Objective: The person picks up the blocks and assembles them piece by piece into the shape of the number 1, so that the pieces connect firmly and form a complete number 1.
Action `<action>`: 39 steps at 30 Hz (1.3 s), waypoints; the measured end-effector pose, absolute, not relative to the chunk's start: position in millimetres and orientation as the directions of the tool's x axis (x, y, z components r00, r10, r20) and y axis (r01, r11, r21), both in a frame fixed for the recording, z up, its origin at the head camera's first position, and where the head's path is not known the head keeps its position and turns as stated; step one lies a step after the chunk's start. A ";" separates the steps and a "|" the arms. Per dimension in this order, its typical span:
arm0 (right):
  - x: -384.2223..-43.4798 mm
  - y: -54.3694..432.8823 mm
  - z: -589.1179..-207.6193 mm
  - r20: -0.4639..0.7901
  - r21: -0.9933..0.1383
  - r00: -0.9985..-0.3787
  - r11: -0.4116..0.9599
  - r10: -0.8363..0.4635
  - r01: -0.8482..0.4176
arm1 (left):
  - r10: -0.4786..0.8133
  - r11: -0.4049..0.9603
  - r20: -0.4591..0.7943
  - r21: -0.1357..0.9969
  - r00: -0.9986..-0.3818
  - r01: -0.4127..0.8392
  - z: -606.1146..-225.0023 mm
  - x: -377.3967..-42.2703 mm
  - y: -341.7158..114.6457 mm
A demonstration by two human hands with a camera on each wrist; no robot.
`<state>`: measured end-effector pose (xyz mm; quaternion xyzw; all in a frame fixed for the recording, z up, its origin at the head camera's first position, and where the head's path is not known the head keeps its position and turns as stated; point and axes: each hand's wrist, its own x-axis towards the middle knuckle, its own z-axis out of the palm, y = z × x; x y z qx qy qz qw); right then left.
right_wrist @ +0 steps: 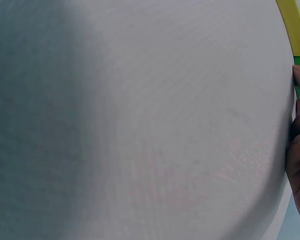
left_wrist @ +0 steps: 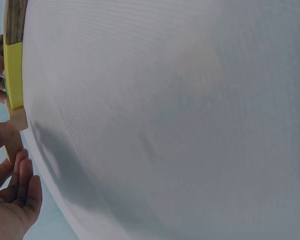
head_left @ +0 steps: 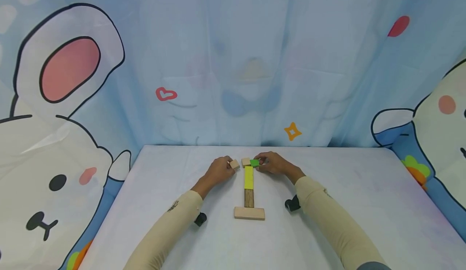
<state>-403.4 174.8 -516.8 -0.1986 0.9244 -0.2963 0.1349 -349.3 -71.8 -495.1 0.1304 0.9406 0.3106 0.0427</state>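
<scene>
My left hand (head_left: pixel 220 170) pinches a small plain wooden block (head_left: pixel 234 164), tilted, left of the top of a row of blocks on the table. Between thumb and fingers of my right hand (head_left: pixel 274 163) is a green block (head_left: pixel 254 162), lying against a second plain wooden block (head_left: pixel 246 162). Those two sit at the far end of a long yellow block (head_left: pixel 249 177). Below the yellow one comes a dark brown wooden block (head_left: pixel 249 198), then a wide pale wooden plank (head_left: pixel 249 213) lying crosswise. In the left wrist view, the held wooden block (left_wrist: pixel 13 145) shows between thumb and fingertips.
A white cloth covers the table (head_left: pixel 204 245). Its far edge meets a blue curtain (head_left: pixel 204 112) printed with cartoon animals. A black wrist camera (head_left: pixel 292 203) hangs under the right sleeve, another black device (head_left: pixel 200 219) under the left.
</scene>
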 end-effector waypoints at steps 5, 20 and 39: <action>-401.2 174.3 -513.7 -0.126 -0.607 -0.885 0.741 -0.448 -0.288 | 0.276 0.781 -0.002 0.584 -0.961 0.223 -496.2 -350.6 -70.0; -399.9 175.1 -512.6 -0.126 -0.614 -0.881 0.733 -0.456 -0.292 | 0.263 0.804 -0.029 0.559 -0.964 0.202 -494.8 -354.9 -66.6; -398.5 174.0 -512.0 -0.139 -0.620 -0.886 0.736 -0.443 -0.271 | 0.274 0.816 -0.045 0.540 -0.961 0.207 -497.7 -358.5 -58.5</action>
